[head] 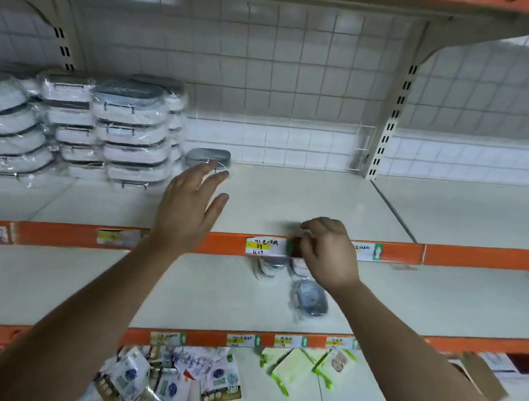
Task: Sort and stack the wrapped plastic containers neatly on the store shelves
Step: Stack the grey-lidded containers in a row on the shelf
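Observation:
Several stacks of wrapped white containers with grey lids (130,135) fill the left of the upper shelf (290,200). One single wrapped container (209,156) lies just right of the stacks. My left hand (187,210) hovers over the shelf with straight, spread fingers, its tips just in front of that single container. My right hand (327,252) hangs at the orange shelf edge (233,246) with loosely curled fingers and holds nothing. On the lower shelf (177,290) lie three more wrapped containers (309,298), two of them partly hidden behind the shelf edge and my right hand.
Price labels (265,246) stick to the orange edges. The bottom shelf holds loose packets (172,376) and green-edged packs (291,367). A white wire grid (271,83) backs the shelving. A slotted upright post (391,122) divides it from the right bay.

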`<state>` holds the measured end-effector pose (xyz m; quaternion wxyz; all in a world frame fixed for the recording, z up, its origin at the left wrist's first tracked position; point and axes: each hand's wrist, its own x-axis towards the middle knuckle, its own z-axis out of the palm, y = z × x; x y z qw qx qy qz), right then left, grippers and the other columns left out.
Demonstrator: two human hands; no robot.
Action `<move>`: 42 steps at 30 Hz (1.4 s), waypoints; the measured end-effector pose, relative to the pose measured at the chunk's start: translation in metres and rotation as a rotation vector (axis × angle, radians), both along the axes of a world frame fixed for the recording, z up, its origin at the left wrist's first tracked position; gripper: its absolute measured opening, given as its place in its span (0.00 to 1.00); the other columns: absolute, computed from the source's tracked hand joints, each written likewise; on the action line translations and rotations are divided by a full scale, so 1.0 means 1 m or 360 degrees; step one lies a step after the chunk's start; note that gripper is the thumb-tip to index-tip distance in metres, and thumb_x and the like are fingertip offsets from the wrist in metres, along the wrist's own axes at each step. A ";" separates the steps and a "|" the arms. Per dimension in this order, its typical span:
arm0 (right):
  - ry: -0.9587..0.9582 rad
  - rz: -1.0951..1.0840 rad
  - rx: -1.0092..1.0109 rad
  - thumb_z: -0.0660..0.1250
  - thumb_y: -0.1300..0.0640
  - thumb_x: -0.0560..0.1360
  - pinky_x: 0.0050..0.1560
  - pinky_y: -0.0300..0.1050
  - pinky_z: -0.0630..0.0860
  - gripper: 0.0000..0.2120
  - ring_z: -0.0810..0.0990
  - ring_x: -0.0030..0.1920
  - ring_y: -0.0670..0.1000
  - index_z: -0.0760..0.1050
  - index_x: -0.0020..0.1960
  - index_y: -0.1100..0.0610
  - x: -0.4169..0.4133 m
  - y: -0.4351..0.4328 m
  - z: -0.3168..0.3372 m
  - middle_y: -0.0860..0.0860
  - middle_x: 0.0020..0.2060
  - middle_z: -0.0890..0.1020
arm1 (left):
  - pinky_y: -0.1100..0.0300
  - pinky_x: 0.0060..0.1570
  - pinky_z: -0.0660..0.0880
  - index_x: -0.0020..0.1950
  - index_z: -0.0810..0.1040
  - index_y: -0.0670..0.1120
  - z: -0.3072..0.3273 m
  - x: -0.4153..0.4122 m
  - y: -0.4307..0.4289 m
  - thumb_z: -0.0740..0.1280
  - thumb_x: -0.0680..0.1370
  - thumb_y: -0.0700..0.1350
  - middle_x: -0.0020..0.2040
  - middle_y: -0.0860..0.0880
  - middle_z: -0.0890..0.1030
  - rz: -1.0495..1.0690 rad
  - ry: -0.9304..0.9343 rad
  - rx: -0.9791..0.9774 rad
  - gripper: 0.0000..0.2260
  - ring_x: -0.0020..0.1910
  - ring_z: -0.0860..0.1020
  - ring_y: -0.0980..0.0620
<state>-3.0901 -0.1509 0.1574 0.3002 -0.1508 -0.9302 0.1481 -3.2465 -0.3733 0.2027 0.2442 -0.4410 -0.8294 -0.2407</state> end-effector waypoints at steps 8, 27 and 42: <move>-0.0082 0.0024 0.0073 0.57 0.52 0.75 0.42 0.49 0.76 0.15 0.76 0.47 0.59 0.79 0.49 0.57 0.085 0.019 -0.056 0.53 0.45 0.80 | 0.48 0.58 0.70 0.65 0.75 0.42 -0.092 0.103 0.042 0.59 0.81 0.48 0.62 0.41 0.76 -0.0324 -0.0001 -0.0047 0.16 0.59 0.74 0.40; -0.1019 -0.0068 -0.0353 0.63 0.51 0.80 0.73 0.57 0.63 0.26 0.57 0.76 0.63 0.64 0.76 0.54 0.029 0.079 -0.271 0.54 0.78 0.59 | 0.51 0.73 0.60 0.78 0.64 0.43 -0.313 0.033 0.120 0.49 0.82 0.58 0.78 0.45 0.64 -0.0127 -0.0558 -0.0829 0.29 0.77 0.62 0.46; -0.0902 -0.0457 -0.0507 0.66 0.41 0.76 0.61 0.56 0.73 0.26 0.65 0.70 0.62 0.68 0.65 0.56 -0.017 0.095 -0.317 0.52 0.79 0.56 | 0.44 0.73 0.60 0.80 0.56 0.47 -0.352 -0.082 0.243 0.57 0.83 0.55 0.79 0.43 0.58 0.0133 -0.0641 -0.0754 0.27 0.76 0.57 0.33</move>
